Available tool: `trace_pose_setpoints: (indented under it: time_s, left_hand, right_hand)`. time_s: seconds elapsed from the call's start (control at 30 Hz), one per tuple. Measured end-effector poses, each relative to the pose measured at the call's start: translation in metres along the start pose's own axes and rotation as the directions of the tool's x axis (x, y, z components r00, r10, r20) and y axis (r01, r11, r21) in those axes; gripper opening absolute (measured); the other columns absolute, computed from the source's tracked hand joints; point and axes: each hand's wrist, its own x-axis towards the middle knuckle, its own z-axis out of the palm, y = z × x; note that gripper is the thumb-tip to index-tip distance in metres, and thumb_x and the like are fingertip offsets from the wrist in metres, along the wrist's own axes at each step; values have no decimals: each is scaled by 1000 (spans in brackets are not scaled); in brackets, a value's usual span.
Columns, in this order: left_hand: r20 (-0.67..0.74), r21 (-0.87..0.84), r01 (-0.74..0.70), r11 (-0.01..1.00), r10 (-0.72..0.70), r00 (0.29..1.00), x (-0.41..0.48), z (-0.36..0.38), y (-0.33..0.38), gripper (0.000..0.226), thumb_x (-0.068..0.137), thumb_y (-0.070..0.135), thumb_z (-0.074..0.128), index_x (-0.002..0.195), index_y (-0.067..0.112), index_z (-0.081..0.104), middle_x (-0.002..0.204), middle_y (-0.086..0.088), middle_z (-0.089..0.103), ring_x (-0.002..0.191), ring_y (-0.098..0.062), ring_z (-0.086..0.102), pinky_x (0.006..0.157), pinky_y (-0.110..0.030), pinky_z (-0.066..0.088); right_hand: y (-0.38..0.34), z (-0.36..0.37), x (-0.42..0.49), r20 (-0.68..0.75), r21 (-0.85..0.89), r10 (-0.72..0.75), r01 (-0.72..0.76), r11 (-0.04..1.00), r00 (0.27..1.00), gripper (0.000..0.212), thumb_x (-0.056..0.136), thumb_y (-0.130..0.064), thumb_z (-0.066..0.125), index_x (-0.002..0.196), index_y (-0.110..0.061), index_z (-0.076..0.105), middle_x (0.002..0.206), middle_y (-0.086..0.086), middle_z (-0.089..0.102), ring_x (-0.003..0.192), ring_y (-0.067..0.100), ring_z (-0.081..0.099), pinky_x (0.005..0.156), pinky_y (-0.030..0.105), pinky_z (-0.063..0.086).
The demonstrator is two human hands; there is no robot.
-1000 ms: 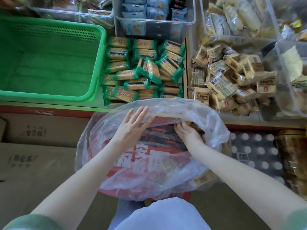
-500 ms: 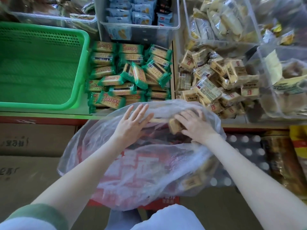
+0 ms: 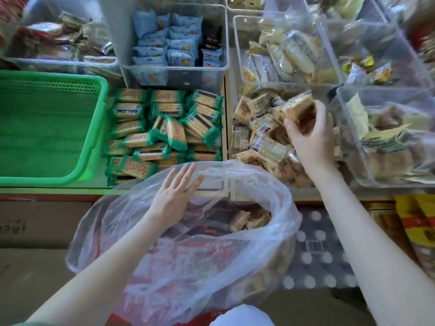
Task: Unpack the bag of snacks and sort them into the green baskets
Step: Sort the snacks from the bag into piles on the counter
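Head view gives you the layout from the biggest piece down. The green basket (image 3: 47,128) sits at the far left of the table (image 3: 58,190) and looks empty as far as its floor shows. The clear plastic bag (image 3: 211,267) is slumped open just below the table's front edge, right in front of you, with its mouth turned up and to the right. Between basket and bag, a heap of green-wrapped crackers (image 3: 169,128) lies on the table. To the right of that, past a divider, is a heap of tan packets (image 3: 256,140).

Your left hand (image 3: 175,198) lies flat on the far lip of the bag with its fingers straight and spread, holding nothing. Your right hand (image 3: 310,135) is raised over the tan heap with its fingers curled round one tan packet (image 3: 295,109). The packet's long side runs roughly left to right and tips up toward the right. A few more packets left in the bag (image 3: 249,220) show near its mouth.

What the next move turns on is this. The packet you hold is directly above the matching tan heap, while the green basket lies well apart to the left, across the cracker pile. Your left hand is the nearer one to that basket. I judge that a drop straight down is the short route, and that reaching the basket means a long crossing leftward.
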Motion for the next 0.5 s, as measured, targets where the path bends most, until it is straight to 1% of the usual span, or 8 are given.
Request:
trace_pose_setpoints:
  time_s: [0.07, 0.13, 0.2, 0.27, 0.33, 0.37, 0.43, 0.5]
  left_hand:
    - [7, -12, 12, 1000, -12, 1000, -3, 2, 5, 101, 61, 26, 86, 146, 15, 34, 153, -21, 25, 141, -35, 22, 117, -47, 5]
    - [12, -34, 22, 999, -21, 1000, -7, 2, 12, 97, 65, 34, 85, 146, 15, 35, 153, -21, 24, 141, -36, 22, 116, -50, 10]
    - [-5, -70, 35, 997, -35, 999, -13, 0, 20, 85, 72, 38, 81, 144, 13, 43, 153, -22, 26, 140, -37, 25, 114, -53, 17]
    - [-26, -113, 34, 993, -37, 999, -18, -3, 29, 71, 77, 35, 77, 138, 12, 51, 151, -24, 32, 139, -38, 30, 113, -56, 23]
    - [-52, -152, 9, 988, -17, 999, -25, -7, 39, 57, 83, 33, 66, 135, 12, 55, 150, -23, 35, 138, -37, 32, 112, -57, 23]
    - [-56, -174, -1, 985, -9, 998, -30, -8, 44, 52, 87, 35, 57, 134, 12, 56, 150, -22, 36, 138, -36, 33, 112, -56, 21]
    - [-29, -216, -9, 976, 2, 1000, -41, -8, 55, 51, 95, 43, 41, 133, 13, 58, 147, -19, 41, 137, -35, 37, 111, -56, 20]
    - [46, -259, -24, 966, 37, 998, -58, -7, 65, 61, 101, 52, 24, 131, 14, 61, 141, -15, 51, 135, -34, 42, 110, -57, 19]
  right_hand:
    - [21, 7, 18, 60, -269, 125, -104, 958, 990, 60, 86, -43, 64, 136, -15, 45, 131, 11, 50, 119, 28, 45, 103, 44, 33]
    - [31, 15, 21, 169, -450, 116, -27, 892, 979, 64, 85, -52, 62, 138, -20, 45, 139, 10, 45, 127, 30, 38, 107, 47, 22]
    - [29, 21, 16, 228, -527, 51, 79, 846, 972, 65, 88, -56, 56, 142, -21, 42, 147, 8, 39, 136, 27, 29, 113, 50, 10]
    - [23, 21, 3, 252, -602, 11, 148, 785, 968, 67, 92, -53, 50, 148, -22, 32, 158, 8, 21, 146, 26, 13, 114, 54, -1]
    - [17, 22, -20, 283, -594, -65, 228, 772, 957, 67, 94, -49, 48, 151, -22, 25, 161, 8, 10, 148, 28, 4, 114, 54, -6]
    - [14, 23, -38, 299, -555, -116, 272, 786, 947, 65, 94, -45, 48, 151, -22, 26, 161, 8, 12, 147, 29, 6, 114, 54, -4]
    - [9, 29, -84, 335, -436, -230, 366, 822, 914, 60, 94, -37, 50, 148, -17, 34, 157, 11, 24, 144, 29, 17, 115, 52, 5]
    - [7, 38, -139, 411, -336, -320, 469, 817, 853, 53, 92, -34, 46, 141, -13, 42, 147, 12, 42, 137, 27, 32, 111, 46, 15]
